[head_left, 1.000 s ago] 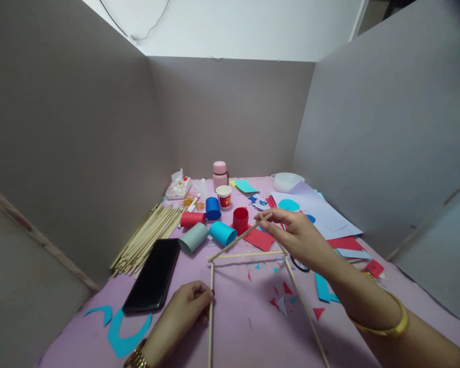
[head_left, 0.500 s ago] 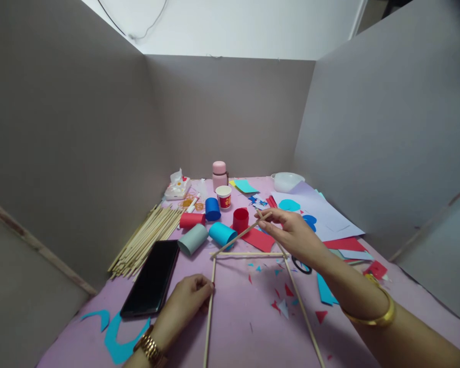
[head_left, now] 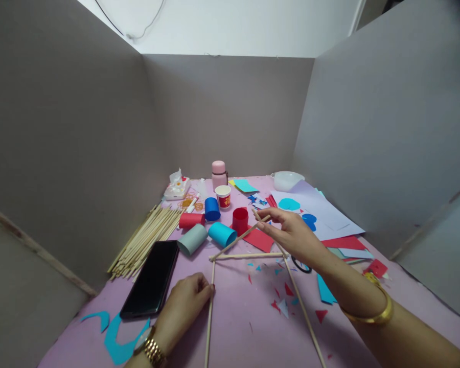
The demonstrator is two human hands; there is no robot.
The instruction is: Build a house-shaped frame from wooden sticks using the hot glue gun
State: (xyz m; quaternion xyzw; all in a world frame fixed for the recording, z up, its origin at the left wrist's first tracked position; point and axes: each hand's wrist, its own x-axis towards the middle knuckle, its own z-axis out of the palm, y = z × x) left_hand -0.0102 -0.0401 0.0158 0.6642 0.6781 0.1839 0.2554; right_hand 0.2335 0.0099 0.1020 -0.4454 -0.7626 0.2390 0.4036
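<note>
On the pink table (head_left: pixel 245 327) thin wooden sticks lie as three sides of a frame: a left stick (head_left: pixel 210 312), a far cross stick (head_left: pixel 249 255) and a right stick (head_left: pixel 304 317). My left hand (head_left: pixel 186 301) rests closed against the left stick, fingertips pinching it. My right hand (head_left: pixel 291 232) is raised over the far right corner and pinches the upper end of a slanted stick (head_left: pixel 239 237), whose lower end sits at the far left corner.
A black phone (head_left: pixel 151 280) and a bundle of sticks (head_left: pixel 145 240) lie at the left. Paper tubes (head_left: pixel 210 227), a paper cup (head_left: pixel 223 196), a pink bottle (head_left: pixel 219 174), coloured paper sheets (head_left: pixel 322 214), scissors (head_left: pixel 301 265) and scraps surround the frame. Grey boards wall the table.
My left hand slid slightly toward me along the left stick. The right hand and its slanted stick shifted a little left. The view moved slightly.
</note>
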